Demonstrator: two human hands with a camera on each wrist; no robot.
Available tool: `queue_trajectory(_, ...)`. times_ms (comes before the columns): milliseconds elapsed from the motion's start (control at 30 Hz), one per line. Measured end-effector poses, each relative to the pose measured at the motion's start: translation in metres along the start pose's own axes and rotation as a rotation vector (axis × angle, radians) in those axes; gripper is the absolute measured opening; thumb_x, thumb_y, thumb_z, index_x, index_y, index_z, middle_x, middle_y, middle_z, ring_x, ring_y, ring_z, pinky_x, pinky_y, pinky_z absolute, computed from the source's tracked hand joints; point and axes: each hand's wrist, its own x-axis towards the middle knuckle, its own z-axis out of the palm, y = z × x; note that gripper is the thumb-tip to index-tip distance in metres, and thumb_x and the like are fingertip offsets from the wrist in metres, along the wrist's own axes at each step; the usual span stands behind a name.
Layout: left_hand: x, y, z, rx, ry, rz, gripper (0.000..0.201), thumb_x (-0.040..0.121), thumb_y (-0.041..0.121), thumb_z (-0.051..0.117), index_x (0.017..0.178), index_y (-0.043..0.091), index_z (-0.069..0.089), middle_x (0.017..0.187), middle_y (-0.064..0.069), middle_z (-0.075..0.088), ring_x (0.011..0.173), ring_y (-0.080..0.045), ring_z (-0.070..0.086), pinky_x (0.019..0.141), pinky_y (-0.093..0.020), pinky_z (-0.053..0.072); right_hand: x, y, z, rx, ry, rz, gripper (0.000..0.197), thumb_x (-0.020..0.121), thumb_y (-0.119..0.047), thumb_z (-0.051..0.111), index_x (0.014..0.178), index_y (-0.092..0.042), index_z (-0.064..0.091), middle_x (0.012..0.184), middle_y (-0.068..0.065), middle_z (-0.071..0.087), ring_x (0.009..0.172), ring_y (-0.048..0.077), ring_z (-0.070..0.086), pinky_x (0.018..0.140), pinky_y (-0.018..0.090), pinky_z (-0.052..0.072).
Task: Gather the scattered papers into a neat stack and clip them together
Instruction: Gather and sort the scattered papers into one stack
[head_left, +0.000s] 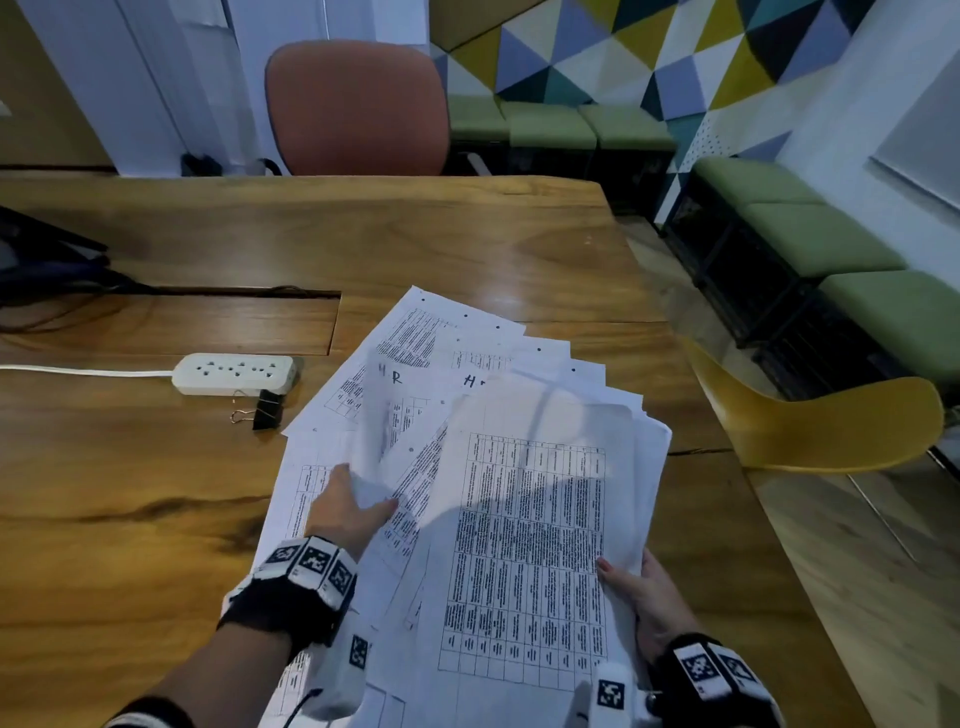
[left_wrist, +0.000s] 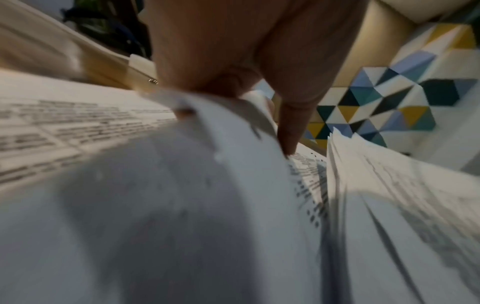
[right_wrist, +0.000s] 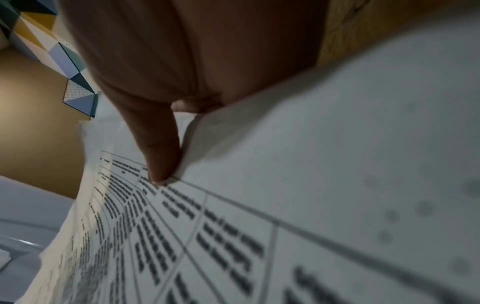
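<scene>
Several printed papers (head_left: 415, 353) lie fanned out on the wooden table (head_left: 156, 467). My left hand (head_left: 353, 506) pinches a curled loose sheet (head_left: 382, 415) in the middle of the spread; in the left wrist view its thumb (left_wrist: 288, 131) lies on top of that sheet (left_wrist: 182, 185). My right hand (head_left: 644, 597) grips a raised bundle of sheets (head_left: 530, 519) at its right edge, the thumb lying on the top page with the printed table (right_wrist: 182, 226). A black binder clip (head_left: 266, 409) lies on the table left of the papers, next to the power strip.
A white power strip (head_left: 236, 372) with its cable runs to the left edge. A cable slot (head_left: 218, 293) cuts across the table. An orange chair (head_left: 358, 109) stands behind the table, a yellow chair (head_left: 815, 421) at its right side, green benches (head_left: 810, 244) along the wall.
</scene>
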Motion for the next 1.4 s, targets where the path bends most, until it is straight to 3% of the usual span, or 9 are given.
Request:
queue_trajectory(100,-0.003,-0.007,-0.011,-0.135,-0.271,0.024,0.041,0.075,0.024,0.072,0.109,0.009,0.057,0.107,-0.009,0.069,0.098,-0.027,0.064,0.095,-0.049,0.047,-0.002,0.000,0.000,0.065,-0.010,-0.031,0.105,0.003,-0.034,0.092,0.100,-0.014,0.056,0.093,0.017,0.062,0.080,0.031,0.055,0.065,0.033,0.054)
queue_trajectory(300,-0.018,-0.024,-0.027,-0.295,-0.524,-0.034,0.071,0.056,0.008,0.083,0.121,0.005,0.052,0.095,-0.009,0.071,0.084,-0.024,0.069,0.068,-0.034,0.059,0.002,-0.005,0.012,-0.153,0.054,-0.031,0.038,0.080,0.006,0.060,0.116,0.002,0.050,0.092,0.019,0.064,0.076,0.026,0.058,0.069,0.036,0.051)
queue_trajectory(467,-0.027,-0.018,-0.015,-0.315,-0.463,-0.110,0.097,0.059,0.075,0.061,0.137,0.022,0.037,0.141,-0.006,0.046,0.129,-0.029,0.042,0.111,-0.048,0.028,0.003,-0.010,0.040,-0.356,0.017,-0.046,0.032,0.082,-0.003,0.061,0.114,-0.005,0.054,0.098,0.012,0.065,0.093,0.029,0.061,0.094,0.050,0.047)
queue_trajectory(600,-0.022,-0.032,-0.018,-0.444,-0.444,-0.237,0.099,0.058,0.063,0.071,0.136,0.008,0.044,0.135,-0.013,0.052,0.118,-0.025,0.047,0.103,-0.037,0.030,0.000,-0.012,0.046,-0.153,-0.044,-0.003,0.027,0.081,0.001,0.060,0.107,-0.006,0.053,0.092,0.012,0.063,0.082,0.024,0.059,0.084,0.041,0.048)
queue_trajectory(767,-0.028,-0.034,-0.023,-0.353,-0.313,-0.168,0.052,0.085,0.045,0.054,0.118,0.004,0.058,0.120,-0.007,0.061,0.105,-0.022,0.056,0.098,-0.031,0.034,-0.005,-0.008,0.041,-0.032,-0.017,0.036,0.028,0.083,0.006,0.053,0.110,-0.002,0.051,0.086,0.011,0.060,0.074,0.022,0.056,0.059,0.029,0.051)
queue_trajectory(867,-0.021,-0.049,-0.017,-0.384,-0.276,-0.180,0.078,0.072,0.066,0.056,0.128,0.013,0.052,0.128,-0.008,0.061,0.113,-0.027,0.058,0.102,-0.041,0.039,-0.005,-0.014,0.044,0.025,-0.061,0.044,0.020,0.085,0.006,0.050,0.096,-0.011,0.053,0.086,0.011,0.059,0.075,0.023,0.054,0.058,0.028,0.054)
queue_trajectory(1000,-0.031,-0.033,-0.014,-0.404,-0.408,-0.238,0.091,0.068,0.079,0.041,0.134,0.017,0.046,0.139,-0.010,0.050,0.126,-0.030,0.048,0.111,-0.046,0.029,0.006,-0.009,0.058,-0.158,0.048,-0.019,0.031,0.085,0.002,0.056,0.116,-0.001,0.052,0.092,0.010,0.064,0.091,0.030,0.060,0.091,0.046,0.049)
queue_trajectory(1200,-0.027,-0.050,-0.017,-0.663,-0.429,-0.382,0.082,0.072,0.071,0.049,0.130,0.013,0.051,0.130,-0.021,0.056,0.118,-0.040,0.054,0.101,-0.048,0.041,-0.002,-0.012,0.068,-0.031,-0.038,0.005,0.018,0.086,0.006,0.051,0.102,-0.001,0.053,0.081,0.009,0.062,0.072,0.020,0.057,0.060,0.026,0.050)
queue_trajectory(1400,-0.031,-0.037,-0.022,-0.296,-0.446,-0.147,0.100,0.063,0.085,0.039,0.135,0.016,0.044,0.137,0.001,0.046,0.129,-0.026,0.044,0.112,-0.038,0.026,-0.003,-0.010,0.064,0.055,-0.071,0.008,0.023,0.085,0.008,0.051,0.105,-0.004,0.052,0.087,0.011,0.064,0.077,0.022,0.059,0.054,0.023,0.054)
